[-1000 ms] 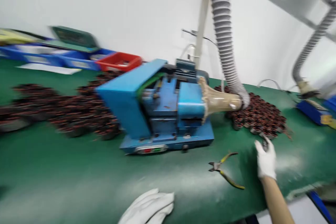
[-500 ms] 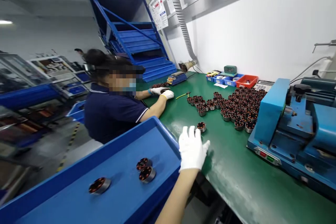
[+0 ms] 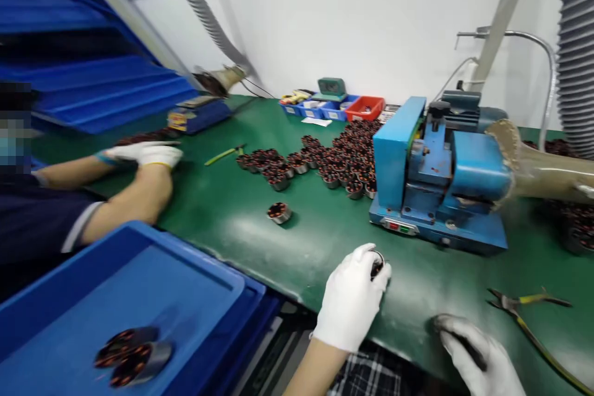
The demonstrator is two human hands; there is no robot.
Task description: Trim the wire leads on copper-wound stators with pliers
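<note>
The green worktop (image 3: 241,223) carries a blue machine (image 3: 440,179) toward its right. Left of the machine lies a heap of copper-wound coils (image 3: 334,158), with one loose coil (image 3: 279,212) nearer the front edge. In front of the machine, the gloved left hand (image 3: 350,300) is closed around a small coil (image 3: 377,265). Right of it, the right hand (image 3: 477,356) seems to grip something dark, too blurred to tell. Yellow-handled pliers (image 3: 529,315) lie below the machine's right end.
</note>
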